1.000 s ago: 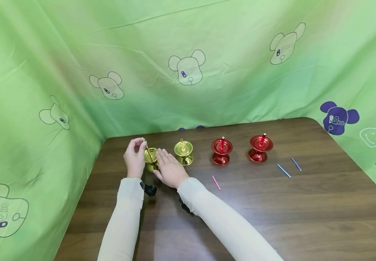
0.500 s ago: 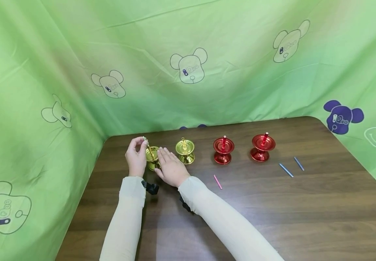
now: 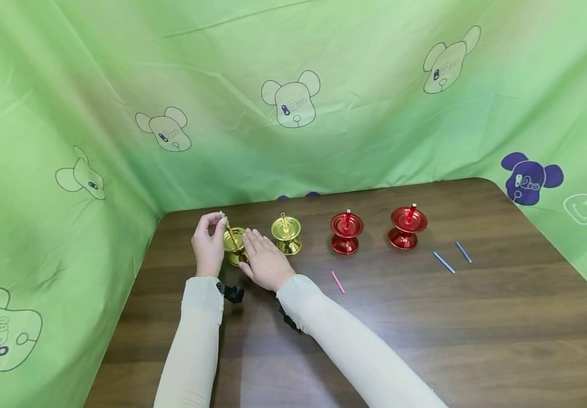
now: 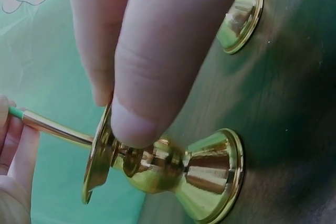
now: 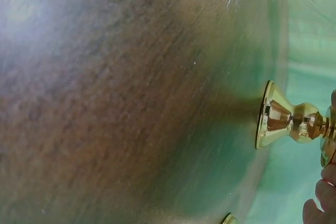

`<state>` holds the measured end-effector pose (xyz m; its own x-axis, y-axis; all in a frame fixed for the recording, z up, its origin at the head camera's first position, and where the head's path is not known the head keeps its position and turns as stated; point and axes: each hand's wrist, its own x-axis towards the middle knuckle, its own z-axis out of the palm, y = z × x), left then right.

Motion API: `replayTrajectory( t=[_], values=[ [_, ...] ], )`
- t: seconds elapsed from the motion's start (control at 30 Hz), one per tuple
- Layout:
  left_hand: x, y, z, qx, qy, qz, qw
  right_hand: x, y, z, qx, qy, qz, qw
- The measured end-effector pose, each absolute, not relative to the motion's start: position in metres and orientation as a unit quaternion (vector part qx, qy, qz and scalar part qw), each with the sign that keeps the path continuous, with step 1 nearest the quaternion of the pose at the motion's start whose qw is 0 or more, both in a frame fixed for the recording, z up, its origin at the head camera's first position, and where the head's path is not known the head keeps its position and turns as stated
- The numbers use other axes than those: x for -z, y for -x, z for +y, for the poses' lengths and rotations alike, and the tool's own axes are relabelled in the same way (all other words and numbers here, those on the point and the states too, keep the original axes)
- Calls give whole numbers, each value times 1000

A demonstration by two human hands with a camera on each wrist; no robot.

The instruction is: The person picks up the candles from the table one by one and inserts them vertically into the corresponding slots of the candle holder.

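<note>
At the left of the table, my left hand [image 3: 208, 246] pinches a thin green candle [image 4: 14, 112] at the top of a tube. That tube rises from the dish of a gold candle holder [image 4: 212, 174], which stands upright. Close to it, my right hand [image 3: 269, 265] has its fingers at the right side of the dish. Large fingers [image 4: 134, 119] grip the dish's rim in the left wrist view, with a thumb-like tip under it. The right wrist view catches the holder's gold base [image 5: 273, 116] and some fingertips [image 5: 326, 187] beside the dish.
To the right stand a second gold candle holder [image 3: 287, 243] and two red candle holders [image 3: 345, 243], each with an upright tube. A pink candle [image 3: 337, 282] and two blue candles [image 3: 443, 262] lie on the wooden table [image 3: 400, 340]. Green cloth [image 3: 222, 124] hangs behind.
Both hands keep nearly the same places at the gold candle holder. The whole head view shifts slightly; the holders and loose candles stay where they were.
</note>
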<state>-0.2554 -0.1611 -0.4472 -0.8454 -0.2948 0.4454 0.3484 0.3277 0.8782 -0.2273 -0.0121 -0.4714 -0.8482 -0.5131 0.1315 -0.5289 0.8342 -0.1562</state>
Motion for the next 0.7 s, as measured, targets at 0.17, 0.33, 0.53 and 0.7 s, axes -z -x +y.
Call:
replayTrajectory(
  t=[0.17,0.33,0.53,0.7],
  values=[
    [449,253,-159,594,2,-760,262,470,227,-12,-86,-276,-957,40],
    [455,251,-157,596,4,-760,260,469,228,-12,-80,-278,-956,46],
    [459,248,-157,606,13,-752,259,469,228,-12,-80,-277,-957,42],
    [460,247,-158,605,13,-755,253,468,228,-11,-83,-275,-957,33]
  ],
)
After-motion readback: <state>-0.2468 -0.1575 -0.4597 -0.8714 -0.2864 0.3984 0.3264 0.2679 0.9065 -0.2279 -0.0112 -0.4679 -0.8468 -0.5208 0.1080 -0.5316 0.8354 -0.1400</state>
